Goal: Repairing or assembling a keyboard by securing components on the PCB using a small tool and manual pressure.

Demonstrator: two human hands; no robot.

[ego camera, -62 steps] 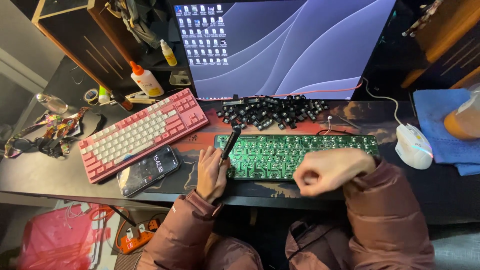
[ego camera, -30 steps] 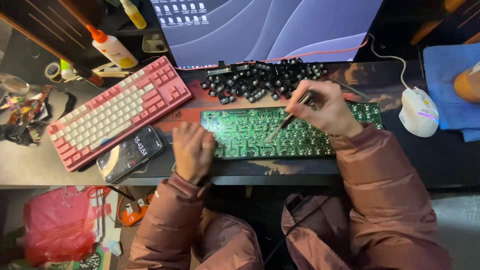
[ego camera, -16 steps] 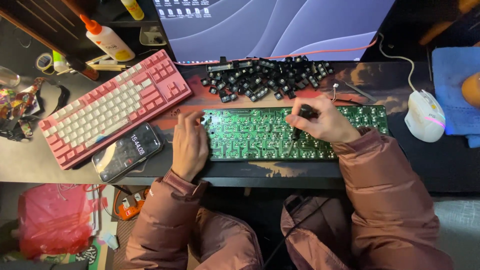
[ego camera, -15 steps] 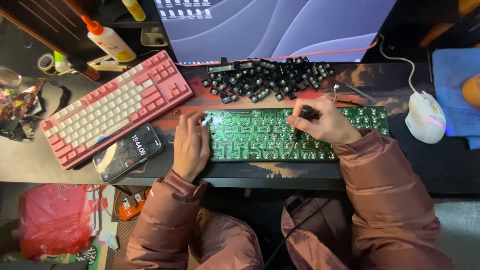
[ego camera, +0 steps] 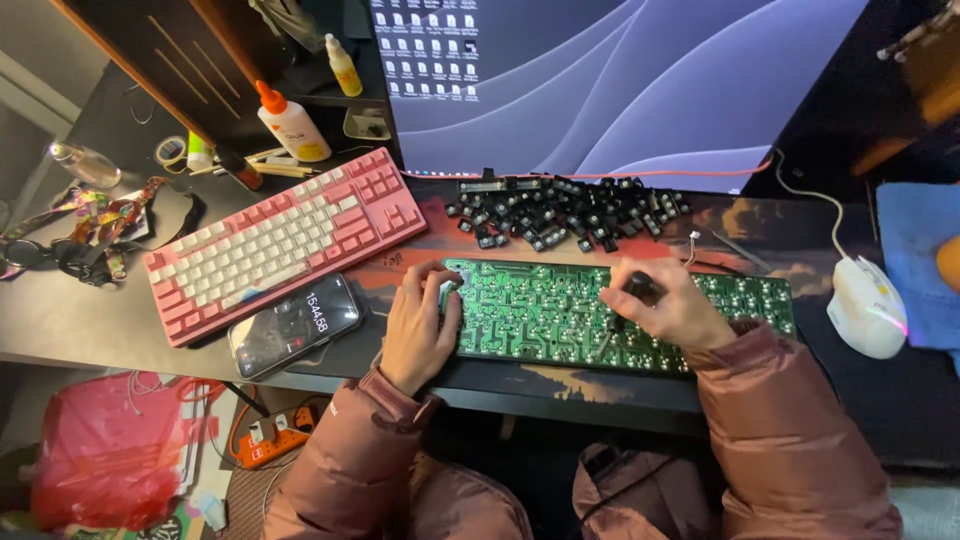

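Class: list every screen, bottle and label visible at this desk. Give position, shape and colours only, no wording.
Monitor: back centre, wide, lit blue-purple waves with small icons.
Phone: front left, beside the pink keyboard, dark lit rectangle.
Glue bottle: back left, white, orange nozzle, labelled.
Small bottle: beside the monitor, yellow, white cap.

The right hand [ego camera: 668,308] has slid left along the green circuit board [ego camera: 540,315], its dark tool [ego camera: 628,300] now tilted tip-down onto the board; the left hand [ego camera: 418,325] shifted onto the board's left end.
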